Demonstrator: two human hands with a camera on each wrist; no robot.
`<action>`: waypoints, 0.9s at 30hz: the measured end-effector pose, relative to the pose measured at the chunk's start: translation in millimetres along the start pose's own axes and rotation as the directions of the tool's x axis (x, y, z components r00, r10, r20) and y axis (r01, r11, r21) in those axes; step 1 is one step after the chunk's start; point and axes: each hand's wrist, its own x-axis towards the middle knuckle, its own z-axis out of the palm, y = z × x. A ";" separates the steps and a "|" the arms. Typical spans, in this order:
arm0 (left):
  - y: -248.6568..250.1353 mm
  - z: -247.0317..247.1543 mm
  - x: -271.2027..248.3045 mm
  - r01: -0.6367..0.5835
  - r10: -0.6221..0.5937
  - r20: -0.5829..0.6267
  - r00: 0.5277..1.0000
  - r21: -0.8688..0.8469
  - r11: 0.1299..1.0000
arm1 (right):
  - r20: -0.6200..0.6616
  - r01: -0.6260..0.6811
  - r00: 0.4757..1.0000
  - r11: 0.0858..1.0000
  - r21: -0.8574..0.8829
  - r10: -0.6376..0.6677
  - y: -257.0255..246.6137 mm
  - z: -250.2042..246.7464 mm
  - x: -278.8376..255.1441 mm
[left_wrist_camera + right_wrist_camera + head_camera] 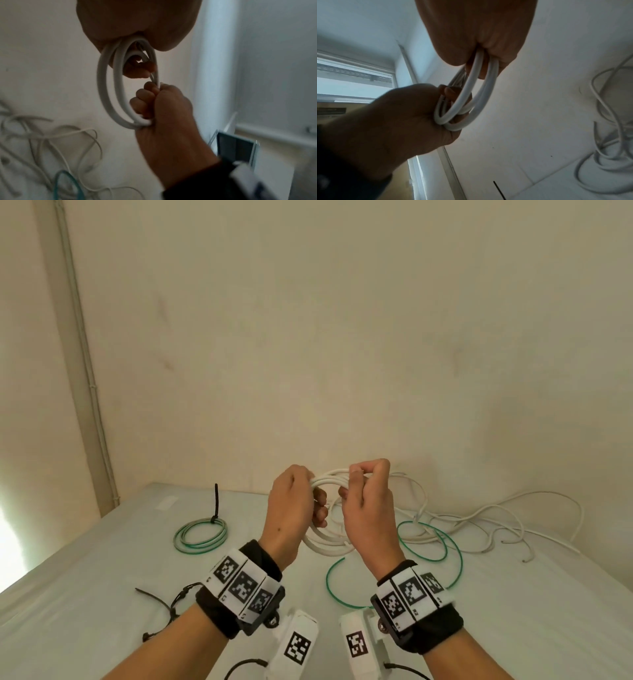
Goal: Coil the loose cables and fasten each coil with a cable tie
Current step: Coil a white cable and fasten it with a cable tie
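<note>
Above the table I hold a coil of thick white cable [331, 478] between both hands. My left hand [308, 501] grips its left side with fingers curled round the loops. My right hand [359, 484] pinches the top right of the coil. The lower loops [325, 544] hang below the hands. In the left wrist view the coil [109, 94] runs from my left hand [137, 27] to the right fist [168, 108]. In the right wrist view the coil [471, 88] spans between my right hand [479, 33] and left hand [402, 115].
On the white table [102, 594] a green-and-white coil [200, 534] lies at the left, fastened with a black cable tie [215, 501]. A loose green cable [445, 559] and tangled thin white cables [479, 518] lie at the right. Black cable ties [161, 607] lie front left.
</note>
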 end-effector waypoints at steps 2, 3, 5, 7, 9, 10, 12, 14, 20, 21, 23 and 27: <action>-2.7 -1.6 2.2 -0.154 0.160 -0.010 0.987 0.214 0.965 | 0.015 -0.042 0.999 0.999 0.017 0.042 -2.2 2.9 -1.9; -3.7 -2.8 4.0 -0.200 0.212 -0.009 0.977 0.300 0.933 | 0.027 -0.078 0.997 0.996 0.044 0.077 -2.3 4.8 -3.9; -4.8 -5.9 8.3 -0.220 0.242 -0.005 0.970 0.398 0.891 | 0.063 -0.123 0.991 0.989 0.081 0.118 -3.7 6.4 -7.0; -5.2 -10.6 12.9 -0.194 0.219 0.001 0.976 0.468 0.862 | 0.154 -0.150 0.978 0.986 0.072 0.138 -8.1 2.9 -6.1; -5.4 -17.3 15.5 -0.176 0.194 0.026 0.981 0.546 0.819 | 0.315 -0.167 0.934 0.986 -0.024 0.165 -14.3 -3.3 -2.4; -6.0 -21.0 16.6 -0.167 0.176 0.041 0.984 0.581 0.797 | 0.405 -0.138 0.897 0.982 -0.125 0.178 -15.6 -5.1 -0.8; -7.2 -27.4 18.7 -0.150 0.142 0.063 0.988 0.625 0.766 | 0.547 0.002 0.817 0.947 -0.320 0.183 -13.5 -3.9 0.1; -9.1 -33.0 19.5 -0.142 0.115 0.084 0.990 0.627 0.766 | 0.589 0.071 0.789 0.926 -0.371 0.176 -8.1 -0.3 -0.9; -11.6 -51.8 8.4 0.023 -0.042 0.126 0.991 0.148 0.989 | 0.515 -0.088 0.838 0.976 -0.198 0.180 -1.1 17.9 -11.5; -11.4 -54.9 6.5 0.045 -0.054 0.089 0.995 0.102 0.994 | 0.500 -0.132 0.846 0.982 -0.135 0.182 -0.6 24.8 -15.1; -12.1 -61.2 5.5 0.061 -0.061 0.007 0.998 0.036 0.998 | 0.477 -0.217 0.857 0.976 -0.004 0.193 -0.1 39.9 -22.0; -9.8 -76.3 7.5 0.075 -0.077 -0.091 0.993 -0.021 0.997 | 0.461 -0.347 0.857 0.919 0.187 0.230 -5.5 64.7 -32.9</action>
